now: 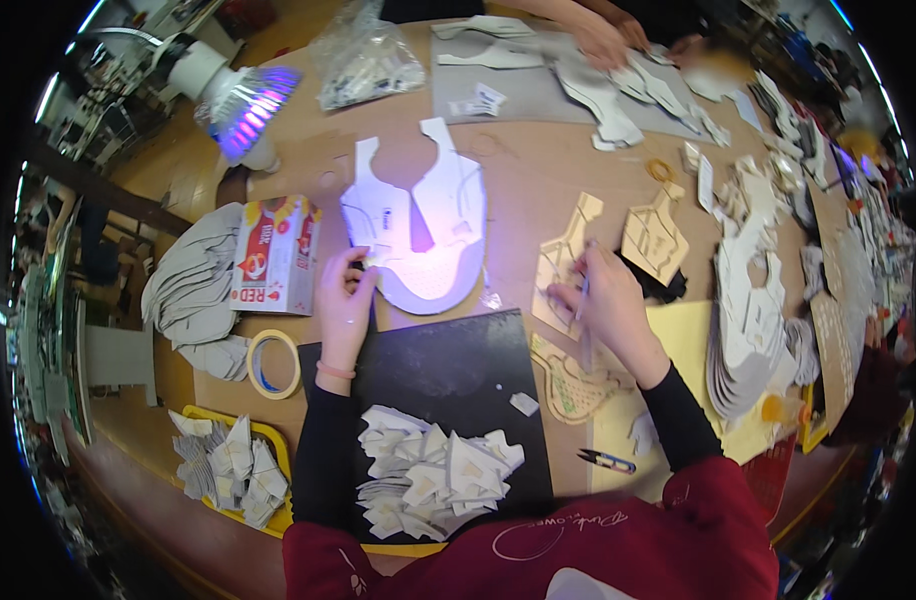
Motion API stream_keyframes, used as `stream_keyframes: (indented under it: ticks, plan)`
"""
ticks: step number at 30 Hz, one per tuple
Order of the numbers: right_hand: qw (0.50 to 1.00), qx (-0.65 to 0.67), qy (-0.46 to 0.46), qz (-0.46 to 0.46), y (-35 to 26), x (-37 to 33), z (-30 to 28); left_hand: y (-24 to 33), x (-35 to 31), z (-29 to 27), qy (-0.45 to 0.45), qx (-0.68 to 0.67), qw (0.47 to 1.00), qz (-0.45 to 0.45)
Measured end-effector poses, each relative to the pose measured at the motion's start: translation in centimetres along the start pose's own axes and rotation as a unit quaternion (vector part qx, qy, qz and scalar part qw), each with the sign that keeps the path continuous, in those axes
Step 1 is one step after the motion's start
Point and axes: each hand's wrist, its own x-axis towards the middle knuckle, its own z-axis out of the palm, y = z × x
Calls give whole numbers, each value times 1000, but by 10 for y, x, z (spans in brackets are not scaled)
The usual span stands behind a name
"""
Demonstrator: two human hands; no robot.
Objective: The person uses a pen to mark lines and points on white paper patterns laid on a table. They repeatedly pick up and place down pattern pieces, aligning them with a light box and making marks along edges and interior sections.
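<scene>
A white shoe-upper piece (443, 285), U-shaped with pen-like lines and a dotted toe, lies under a bright lamp glow. My left hand (344, 290) is at its lower left edge, thumb and fingertips pinched on the rim. My right hand (615, 305) is closed round a slim pale pen-like stick (586, 325), over a tan cut-out template (563, 265). A second tan template (656, 235) lies just right of it, and a dotted one (573, 385) below. Under my forearms is a black mat (438, 360), bearing a heap of small white cut pieces (443, 475).
A lamp (243, 110) hangs at upper left. Left are a red-and-white box (275, 255), stacked grey pieces (193, 275), a tape roll (275, 364) and a yellow tray (280, 440). Thread snips (608, 461) lie near my right forearm. Stacked uppers (743, 340) stand right; another person's hand (600, 45) works opposite.
</scene>
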Motion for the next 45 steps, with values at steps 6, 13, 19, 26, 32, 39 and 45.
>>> stream_keyframes:
  ticks: [6,13,19,26,32,39,45]
  plan:
    - [999,-44,-6,-22,-7,-7,16,8,-3,-5,-19,-24,999,-38]
    - [997,60,-19,44,4,6,12,5,-4,-5,-34,-69,996,-38]
    - [990,99,-47,92,8,8,7,-4,-4,-3,-12,9,1000,-19]
    - [892,426,-30,146,5,10,-14,4,-3,-3,20,-1,1000,-19]
    - [849,518,30,98,-14,41,-35,9,32,-2,52,-141,986,-69]
    - [877,479,22,9,-60,101,-31,-4,41,6,80,-102,991,-30]
    - [838,544,-39,-3,-96,126,1,9,43,5,35,-221,974,-41]
